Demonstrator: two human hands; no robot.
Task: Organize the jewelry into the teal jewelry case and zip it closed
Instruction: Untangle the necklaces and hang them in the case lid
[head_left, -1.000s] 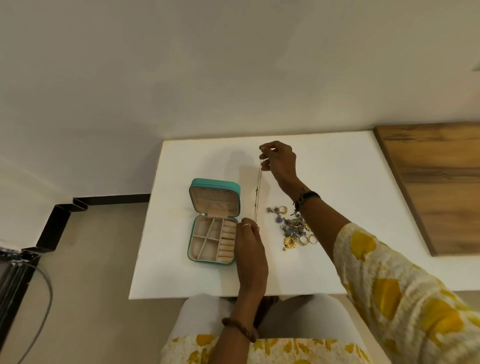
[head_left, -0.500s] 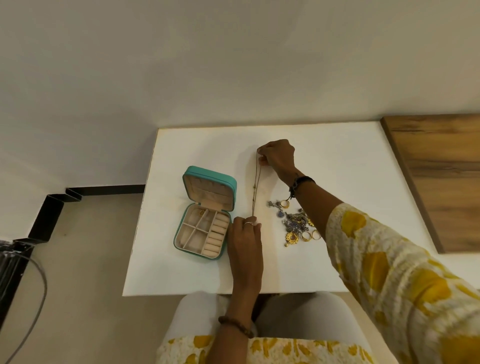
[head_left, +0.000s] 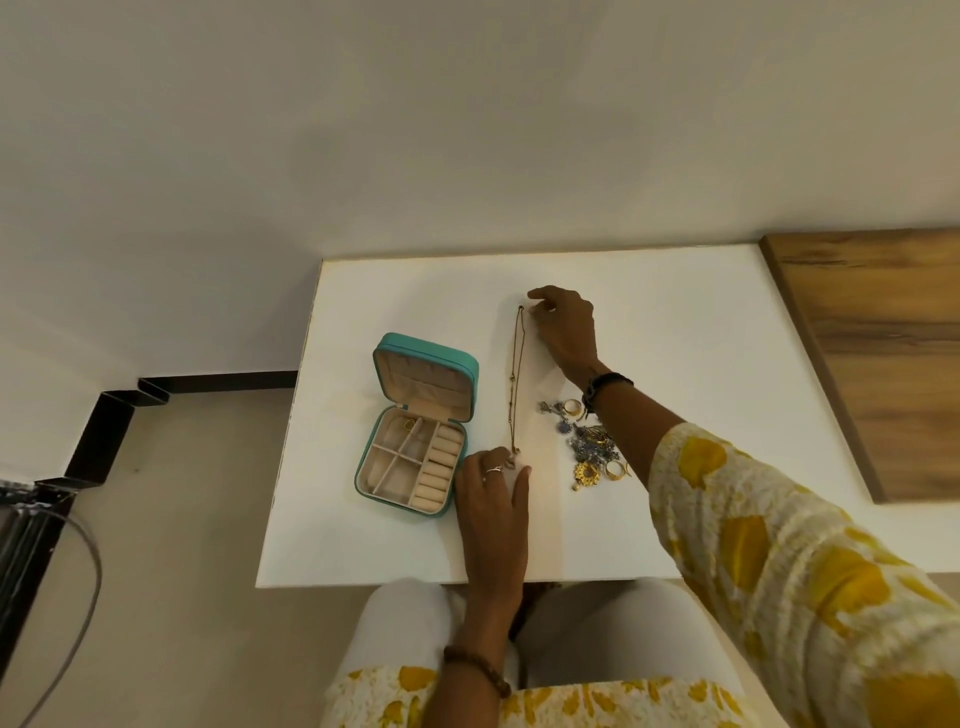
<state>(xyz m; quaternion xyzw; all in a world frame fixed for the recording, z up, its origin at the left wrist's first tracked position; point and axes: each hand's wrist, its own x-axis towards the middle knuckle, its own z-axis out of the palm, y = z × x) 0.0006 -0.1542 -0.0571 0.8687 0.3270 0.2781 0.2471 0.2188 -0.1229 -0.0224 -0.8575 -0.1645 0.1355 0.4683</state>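
The teal jewelry case (head_left: 423, 423) lies open on the white table (head_left: 675, 322), at about nine o'clock from the table's middle. Its lid (head_left: 426, 382) stands tilted up at the twelve o'clock side, with a beige lining and a pocket. The tray below is split into small square compartments on the left and a row of padded ring rolls (head_left: 436, 470) on the right. One small gold piece (head_left: 409, 424) sits in the top compartment; the other compartments look bare.

Just at three o'clock from the case a thin gold chain necklace (head_left: 516, 379) lies stretched in a near straight line, running from twelve to six o'clock. Further toward three o'clock a heap of jewelry (head_left: 589, 441) rests on the table: gold rings, a gold flower-shaped piece and bluish silver pieces, tangled together. A wooden board (head_left: 878, 353) covers the table's far three o'clock side.

The left hand (head_left: 493, 493) rests flat at the necklace's near end, fingers extended, fingertips pressing that end to the table; a ring shows on one finger. The right hand (head_left: 563, 332) reaches across above the heap, its thumb and forefinger pinching the necklace's far end at twelve o'clock, the other fingers loosely curled.
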